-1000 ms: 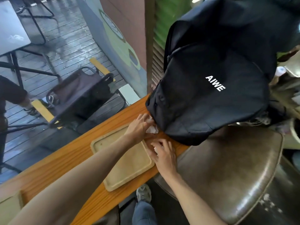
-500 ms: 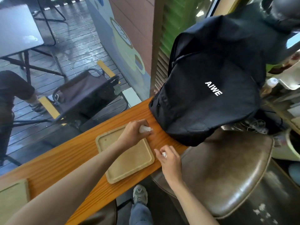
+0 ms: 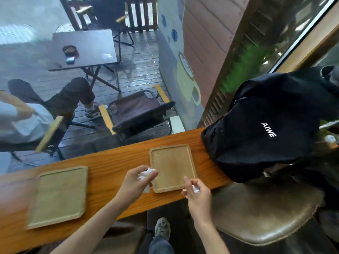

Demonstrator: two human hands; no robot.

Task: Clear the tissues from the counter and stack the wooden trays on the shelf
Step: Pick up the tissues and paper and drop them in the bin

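A view from above of a long wooden bench (image 3: 110,173) beside a window. The left hand (image 3: 136,182) is closed around a crumpled white tissue (image 3: 145,174), held just over the bench at the left edge of a square wooden tray (image 3: 173,166). The right hand (image 3: 197,194) is curled around a smaller white tissue scrap (image 3: 196,188), near that tray's front right corner. A second wooden tray (image 3: 58,195) lies flat further left on the bench, blurred. A black backpack (image 3: 266,129) appears to rest on the bench's right end, above a brown leather stool (image 3: 264,211).
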